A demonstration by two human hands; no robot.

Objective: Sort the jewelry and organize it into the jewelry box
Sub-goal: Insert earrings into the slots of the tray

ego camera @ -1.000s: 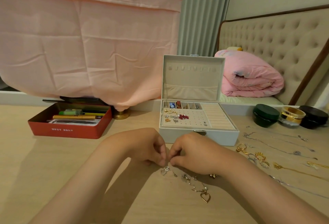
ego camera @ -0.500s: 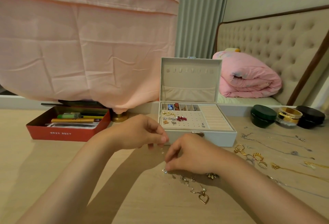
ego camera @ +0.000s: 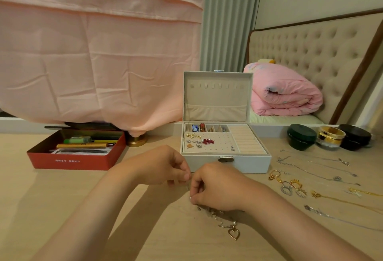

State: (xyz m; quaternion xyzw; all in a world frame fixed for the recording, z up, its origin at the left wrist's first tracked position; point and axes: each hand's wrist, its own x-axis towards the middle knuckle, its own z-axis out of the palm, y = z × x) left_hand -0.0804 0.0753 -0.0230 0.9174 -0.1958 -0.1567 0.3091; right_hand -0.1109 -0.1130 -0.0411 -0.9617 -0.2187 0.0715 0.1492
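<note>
**Operator:** How far along am I?

**Observer:** Going by the head view, less than half. The jewelry box point(ego camera: 226, 164) stands open on the table just beyond your hands. Its earring pad holds a cluster of studs too small to count, and a few of its 6 back compartments are filled. The ring rolls and lid hooks are bare.

**Operator:** And what's left?

**Observer:** To your right lie about 5 rings point(ego camera: 287, 189) and at least 5 necklaces point(ego camera: 323, 177), all loose on the table. Behind them are 3 jars point(ego camera: 301, 137).

**Operator:** My hands?

**Observer:** Your left hand point(ego camera: 163, 167) pinches narrowly on a small silver piece point(ego camera: 187, 187). Your right hand point(ego camera: 217, 186) has its fingers curled on the tangled chain point(ego camera: 215, 213), which ends in 1 heart pendant point(ego camera: 234, 233).
</note>
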